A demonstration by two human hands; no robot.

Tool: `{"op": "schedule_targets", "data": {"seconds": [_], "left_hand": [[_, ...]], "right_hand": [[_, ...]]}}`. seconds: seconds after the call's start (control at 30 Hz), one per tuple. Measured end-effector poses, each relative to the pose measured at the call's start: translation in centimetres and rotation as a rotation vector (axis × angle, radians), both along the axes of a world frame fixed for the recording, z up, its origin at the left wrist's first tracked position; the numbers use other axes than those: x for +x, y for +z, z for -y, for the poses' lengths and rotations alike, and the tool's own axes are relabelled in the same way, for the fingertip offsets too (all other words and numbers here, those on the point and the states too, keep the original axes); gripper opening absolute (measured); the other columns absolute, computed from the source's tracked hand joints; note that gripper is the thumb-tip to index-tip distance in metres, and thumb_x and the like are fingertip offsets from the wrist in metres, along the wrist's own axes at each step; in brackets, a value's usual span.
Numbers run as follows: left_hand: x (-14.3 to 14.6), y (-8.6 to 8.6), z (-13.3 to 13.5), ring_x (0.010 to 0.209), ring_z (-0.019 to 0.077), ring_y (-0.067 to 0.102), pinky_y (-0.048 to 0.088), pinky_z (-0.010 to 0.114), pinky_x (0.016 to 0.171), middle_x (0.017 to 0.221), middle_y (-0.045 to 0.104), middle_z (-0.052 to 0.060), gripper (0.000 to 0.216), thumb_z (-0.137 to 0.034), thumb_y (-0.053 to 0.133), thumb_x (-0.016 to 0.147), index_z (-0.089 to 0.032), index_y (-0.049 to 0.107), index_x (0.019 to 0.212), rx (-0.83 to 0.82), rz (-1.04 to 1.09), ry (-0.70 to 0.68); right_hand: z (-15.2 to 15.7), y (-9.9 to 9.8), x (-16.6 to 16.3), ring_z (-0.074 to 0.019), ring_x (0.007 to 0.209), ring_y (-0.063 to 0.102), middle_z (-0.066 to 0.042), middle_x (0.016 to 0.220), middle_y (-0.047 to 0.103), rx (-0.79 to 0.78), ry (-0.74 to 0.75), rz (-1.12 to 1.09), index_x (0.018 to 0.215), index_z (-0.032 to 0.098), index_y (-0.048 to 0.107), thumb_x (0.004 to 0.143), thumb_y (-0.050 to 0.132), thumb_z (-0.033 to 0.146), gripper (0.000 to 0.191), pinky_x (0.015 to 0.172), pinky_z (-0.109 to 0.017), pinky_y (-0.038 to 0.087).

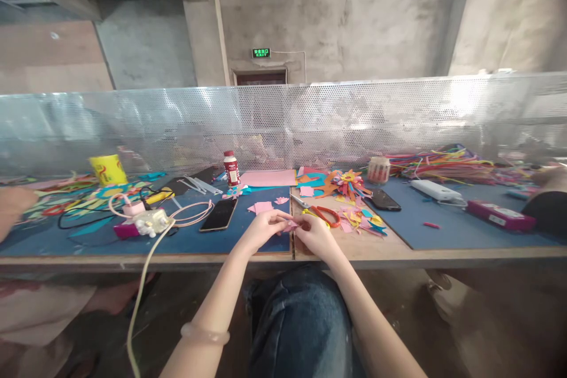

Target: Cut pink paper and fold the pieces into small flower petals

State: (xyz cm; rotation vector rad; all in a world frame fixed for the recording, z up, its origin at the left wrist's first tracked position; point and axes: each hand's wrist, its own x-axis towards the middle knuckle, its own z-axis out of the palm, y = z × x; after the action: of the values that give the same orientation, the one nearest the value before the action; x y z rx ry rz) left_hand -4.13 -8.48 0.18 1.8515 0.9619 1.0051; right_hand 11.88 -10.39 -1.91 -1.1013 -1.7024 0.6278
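A small piece of pink paper (290,225) is pinched between my two hands, above the near edge of the table. My left hand (264,229) grips it from the left, fingers closed. From the other side my right hand (315,235) holds it, partly hiding its shape. Just behind my right hand lie scissors with orange handles (326,215). Pink paper squares (261,207) rest beyond my left hand, near a small cut pink piece (281,201). To the right is a heap of pink, yellow and blue paper scraps (361,221).
A black phone (219,214) and a power strip with cables (148,223) lie left. A red-and-white bottle (231,169), a paper flower (348,183) and a jar (378,170) stand behind. Another phone (384,200) and a white power bank (436,190) lie right. Other people's arms show at both sides.
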Motion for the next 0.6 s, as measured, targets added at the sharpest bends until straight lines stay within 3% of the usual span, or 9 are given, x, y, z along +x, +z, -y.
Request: {"op": "schedule_targets", "data": {"seconds": [0.37, 0.6], "left_hand": [[-0.18, -0.39, -0.38, 0.066, 0.0129, 0.056, 0.043, 0.024, 0.061, 0.079, 0.065, 0.005, 0.026, -0.032, 0.058, 0.072, -0.014, 0.063, 0.09, 0.004, 0.02, 0.042], [-0.17, -0.44, -0.47, 0.064, 0.0123, 0.055, 0.042, 0.023, 0.06, 0.072, 0.064, 0.003, 0.026, -0.034, 0.059, 0.072, -0.014, 0.062, 0.089, -0.01, 0.041, 0.03]], "right_hand": [[0.13, -0.05, -0.04, -0.013, 0.059, 0.055, -0.001, 0.067, 0.063, -0.001, 0.032, 0.051, 0.09, 0.016, 0.064, 0.068, 0.058, 0.024, 0.023, 0.055, -0.022, 0.041], [-0.1, -0.03, -0.09, -0.0149, 0.065, 0.057, -0.004, 0.075, 0.066, 0.016, 0.065, 0.02, 0.089, 0.015, 0.066, 0.072, 0.057, 0.025, 0.022, 0.062, -0.024, 0.043]]}}
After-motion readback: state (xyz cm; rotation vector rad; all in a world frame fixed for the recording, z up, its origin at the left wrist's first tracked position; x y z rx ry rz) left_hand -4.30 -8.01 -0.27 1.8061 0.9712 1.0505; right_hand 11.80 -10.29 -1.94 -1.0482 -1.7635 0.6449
